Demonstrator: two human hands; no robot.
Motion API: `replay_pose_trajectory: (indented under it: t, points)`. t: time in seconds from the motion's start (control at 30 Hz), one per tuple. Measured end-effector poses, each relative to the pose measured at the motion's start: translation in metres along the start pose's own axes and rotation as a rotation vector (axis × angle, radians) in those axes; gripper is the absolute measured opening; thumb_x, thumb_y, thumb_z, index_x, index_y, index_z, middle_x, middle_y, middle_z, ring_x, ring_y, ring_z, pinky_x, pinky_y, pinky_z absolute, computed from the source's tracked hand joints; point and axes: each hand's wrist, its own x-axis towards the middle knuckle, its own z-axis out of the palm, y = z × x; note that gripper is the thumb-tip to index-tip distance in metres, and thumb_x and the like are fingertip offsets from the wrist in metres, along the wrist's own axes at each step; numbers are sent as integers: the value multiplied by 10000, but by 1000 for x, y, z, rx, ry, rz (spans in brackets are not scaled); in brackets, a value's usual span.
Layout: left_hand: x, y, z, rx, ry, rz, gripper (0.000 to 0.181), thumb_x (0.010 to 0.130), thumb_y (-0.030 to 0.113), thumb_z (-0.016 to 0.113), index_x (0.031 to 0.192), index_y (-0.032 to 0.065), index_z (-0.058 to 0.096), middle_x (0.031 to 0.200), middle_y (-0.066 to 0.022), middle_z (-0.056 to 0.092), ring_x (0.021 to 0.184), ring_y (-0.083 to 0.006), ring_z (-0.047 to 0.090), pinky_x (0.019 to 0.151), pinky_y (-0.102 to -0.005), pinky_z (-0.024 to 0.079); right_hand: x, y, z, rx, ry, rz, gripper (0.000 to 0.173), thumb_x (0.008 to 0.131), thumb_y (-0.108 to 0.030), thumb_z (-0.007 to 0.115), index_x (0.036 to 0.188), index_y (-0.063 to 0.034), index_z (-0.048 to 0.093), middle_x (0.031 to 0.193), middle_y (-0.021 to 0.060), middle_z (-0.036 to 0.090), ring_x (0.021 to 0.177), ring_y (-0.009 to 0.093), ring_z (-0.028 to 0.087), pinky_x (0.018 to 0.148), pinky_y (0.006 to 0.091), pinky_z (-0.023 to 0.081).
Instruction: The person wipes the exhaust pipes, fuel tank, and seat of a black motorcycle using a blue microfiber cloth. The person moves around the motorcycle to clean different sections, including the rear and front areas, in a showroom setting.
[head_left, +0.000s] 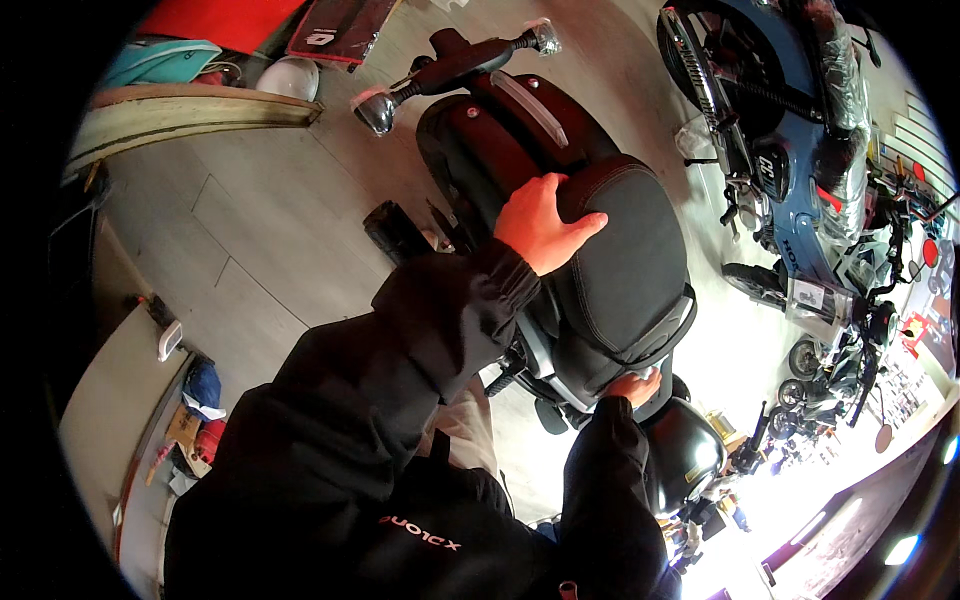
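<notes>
A motorcycle with a black padded seat (630, 240) stands before me, its rear fender (502, 127) towards the top of the view. My left hand (551, 225) grips the side edge of the seat's rear part, thumb on top and fingers curled over the edge. Lower right, my right hand (637, 386) reaches in beside the front part of the seat, below a black strap (667, 330); its fingers are partly hidden, and a small pale patch shows at them. Beyond it is the glossy black fuel tank (686, 454). Turn signals (375, 111) with clear wrap flank the tail.
A blue motorcycle (799, 187), partly wrapped in plastic, stands at the right, with several more beyond. A wooden-edged panel (195, 116) and a white helmet (289, 79) are at upper left. A curved pale counter (120, 420) stands at lower left.
</notes>
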Motion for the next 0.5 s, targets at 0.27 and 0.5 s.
replay_pose_trajectory:
  t: [0.27, 0.5]
  points:
    - [-8, 11, 7, -14, 112, 16, 664, 764, 373, 756, 1238, -33, 528, 1152, -237, 617, 1091, -386, 585, 933, -443, 469, -1, -7, -1, -30, 8, 78, 288, 726, -11, 484, 996, 42, 571, 974, 218, 573, 985, 426, 513, 886, 482, 398]
    - [-3, 1, 3, -79, 86, 53, 659, 757, 381, 757, 1236, -10, 528, 1164, -223, 610, 1101, -387, 574, 935, -446, 465, -1, -5, -5, -22, -28, 66, 269, 792, -57, 499, 1025, 48, 584, 988, 220, 579, 986, 417, 517, 882, 483, 394]
